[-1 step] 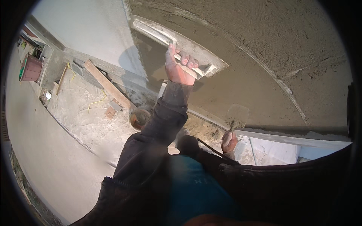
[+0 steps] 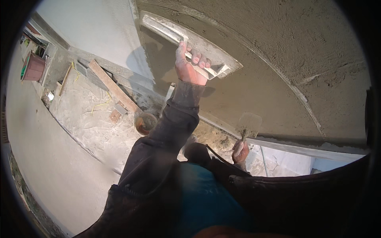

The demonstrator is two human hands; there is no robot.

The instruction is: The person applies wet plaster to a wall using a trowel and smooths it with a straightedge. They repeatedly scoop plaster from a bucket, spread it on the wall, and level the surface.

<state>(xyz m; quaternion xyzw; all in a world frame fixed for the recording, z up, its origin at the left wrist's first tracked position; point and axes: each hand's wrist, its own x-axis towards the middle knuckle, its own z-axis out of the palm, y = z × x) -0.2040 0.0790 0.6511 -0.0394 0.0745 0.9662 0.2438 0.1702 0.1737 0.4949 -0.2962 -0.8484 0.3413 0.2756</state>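
Observation:
My left hand (image 2: 191, 65) is closed round the handle of a long plastering float (image 2: 216, 57). The float's pale, mortar-smeared plate lies along the wet grey plaster (image 2: 234, 93) of the wall, near the edge of a white wall section. Lower and to the right, my right hand (image 2: 240, 152) grips a small trowel (image 2: 253, 120) by its handle. Its blade points up in front of the wall, with a bit of mortar near the handle end. The plaster under the float looks smooth; farther up and right it is rough, with a curved ridge (image 2: 295, 93) across it.
A round bucket (image 2: 145, 123) stands on the dusty floor left of my legs. Beyond it, a long wooden plank (image 2: 113, 86) lies by the wall's foot, near a yellow cord (image 2: 102, 104). A reddish-brown tub (image 2: 34, 67) is at the far left. A ledge (image 2: 309, 147) runs below the plaster.
The float and my left hand have shifted very slightly up and right. My right hand and the trowel look almost the same.

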